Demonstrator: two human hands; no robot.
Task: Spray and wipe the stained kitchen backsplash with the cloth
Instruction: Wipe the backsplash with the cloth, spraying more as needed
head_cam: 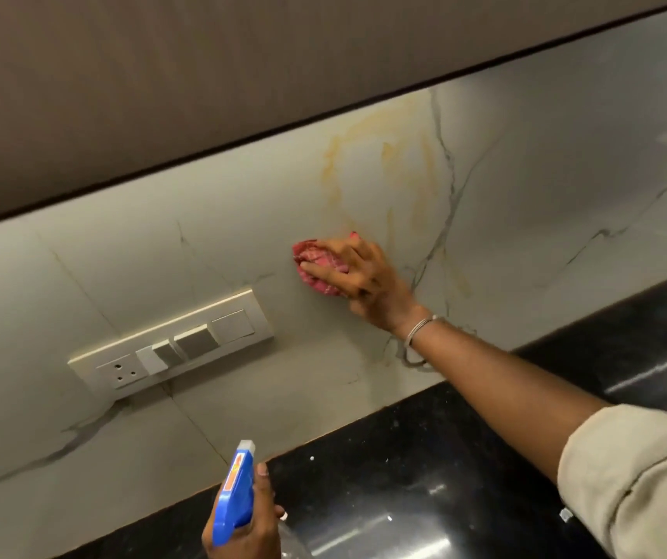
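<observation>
Cloth (315,266): red-pink, bunched into a small wad and pressed flat against the backsplash (211,236). It sits below and left of the stain, right of the switch plate. My right hand (358,276) covers most of it. The fingers are spread and bent over the wad, holding it to the wall; a thin bangle (420,328) is on that wrist and a pale sleeve (638,486) is rolled above the elbow.

Stain (384,167): yellow-orange streaks in a rough loop high on the tile, with fainter runs trailing down past my hand.

My left hand (243,526) grips the spray bottle (235,494) at the lower edge of view. The fingers are wrapped about its neck; the blue head has a white nozzle that points up toward the wall.

Surroundings: the backsplash is pale marble-look tile with grey veins. A cream switch plate (170,349) carries one socket and several switches. The countertop (424,478) is glossy black with speckles and glare. A brown upper cabinet (162,74) hangs overhead.
</observation>
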